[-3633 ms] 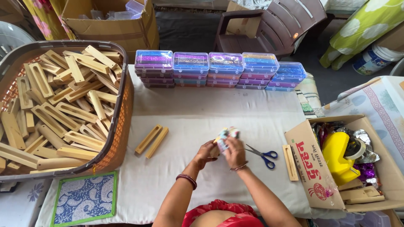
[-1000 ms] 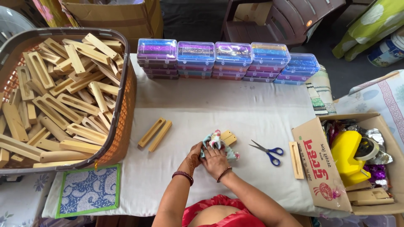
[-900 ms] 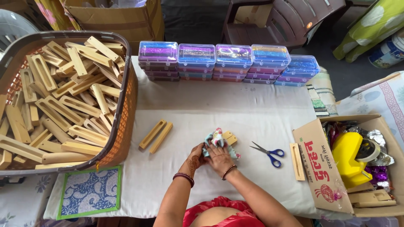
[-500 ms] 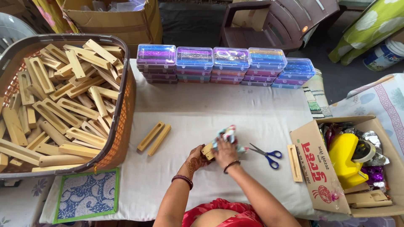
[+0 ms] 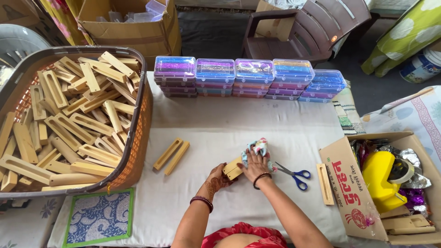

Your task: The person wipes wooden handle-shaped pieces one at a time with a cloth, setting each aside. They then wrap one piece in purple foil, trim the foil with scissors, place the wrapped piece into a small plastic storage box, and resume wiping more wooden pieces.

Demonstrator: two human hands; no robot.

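Wiping wooden block (image 5: 232, 169), seemingly, with cloth (image 5: 256, 149)

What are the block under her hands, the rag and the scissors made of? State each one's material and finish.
Pale slotted block held by the left hand: seemingly unfinished wood, matte tan with no sheen. Patterned rag under the right hand: soft cloth, crumpled in folds. Blue-handled scissors: shiny metal blades, handles likely smooth plastic.

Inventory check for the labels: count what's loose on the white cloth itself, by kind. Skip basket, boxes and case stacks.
Wooden pieces: 4 (pair, held one, one beside carton)
Scissors: 1
Cloth rag: 1
Total: 6
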